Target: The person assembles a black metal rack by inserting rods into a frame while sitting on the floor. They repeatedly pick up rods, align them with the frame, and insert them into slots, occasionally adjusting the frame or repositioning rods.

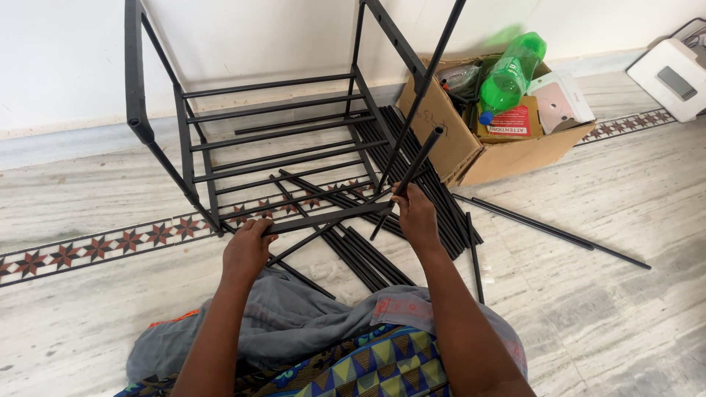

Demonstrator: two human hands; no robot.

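the black metal rack frame [220, 125] lies tipped on the floor with several cross rods fitted — many loose black rods [412, 184] lie beside the cardboard box [448, 140], so i judge plenty is left. my left hand [246, 250] curls around the side rail [323, 217], my right hand [415, 217] pinches one rod [419, 165] upright — both arms outstretched.

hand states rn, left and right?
Left hand: closed on the flat black metal side bar of the rack.
Right hand: closed around a thin black metal rod, by the bar's other end.

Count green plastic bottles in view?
1. The green plastic bottle lies tilted in the open cardboard box by the wall, upper right. More may be hidden under the box's other contents.
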